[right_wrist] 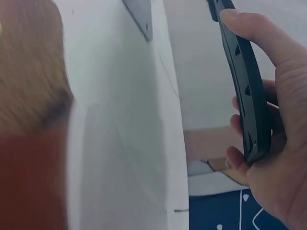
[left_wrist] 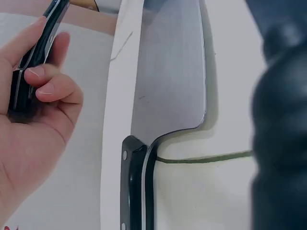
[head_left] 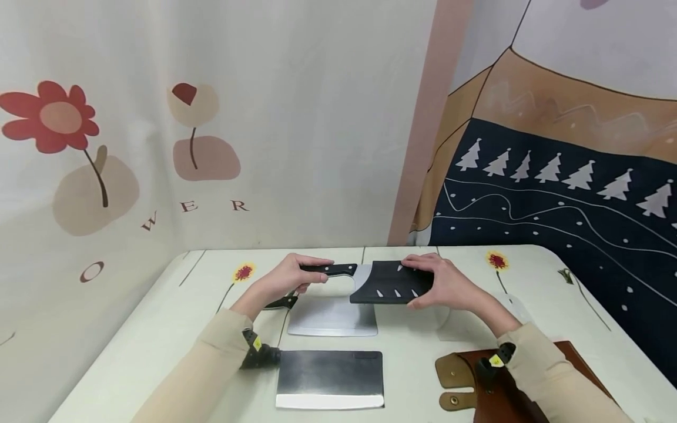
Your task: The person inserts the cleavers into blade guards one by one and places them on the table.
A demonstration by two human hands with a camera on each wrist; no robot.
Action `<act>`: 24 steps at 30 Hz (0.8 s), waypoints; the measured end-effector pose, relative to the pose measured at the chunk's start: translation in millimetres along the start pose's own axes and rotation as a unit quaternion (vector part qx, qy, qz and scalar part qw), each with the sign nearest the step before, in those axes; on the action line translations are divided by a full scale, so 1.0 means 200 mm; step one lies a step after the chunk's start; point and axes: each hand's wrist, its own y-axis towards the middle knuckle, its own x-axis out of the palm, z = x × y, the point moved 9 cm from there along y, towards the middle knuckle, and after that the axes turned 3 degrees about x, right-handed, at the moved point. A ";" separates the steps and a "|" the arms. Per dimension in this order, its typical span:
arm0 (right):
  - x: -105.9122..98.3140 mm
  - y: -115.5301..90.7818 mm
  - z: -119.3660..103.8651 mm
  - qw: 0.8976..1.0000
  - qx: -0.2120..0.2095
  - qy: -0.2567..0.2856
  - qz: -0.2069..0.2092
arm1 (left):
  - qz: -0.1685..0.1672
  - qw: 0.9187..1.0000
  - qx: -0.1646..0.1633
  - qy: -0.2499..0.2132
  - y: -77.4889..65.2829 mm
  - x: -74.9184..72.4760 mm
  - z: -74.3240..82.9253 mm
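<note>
Knife (head_left: pixel 345 269) held in L grip (head_left: pixel 285 277), blk sheath (head_left: pixel 386 282) in R grip (head_left: pixel 446 283); blade (head_left: pixel 362 275) mostly covered, rear cleaver (head_left: pixel 333 317) & front cleaver (head_left: pixel 330 373) uncovered on worktop (head_left: pixel 412 367).

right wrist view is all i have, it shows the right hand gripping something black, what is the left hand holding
Observer: The left hand holds the black handle of a cleaver.
Operator: ok and what's on my side
Observer: The right hand grips a black cover that leaves some of the blade bare beside the handle.
Operator: anything else like it about
Observer: Yes, a second cleaver and a third cleaver lie flat on the table.
</note>
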 end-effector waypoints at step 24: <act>0.11 0.34 0.23 0.998 0.011 0.002 -0.067 | 0.116 0.988 -0.032 0.100 0.21 -0.14 -0.11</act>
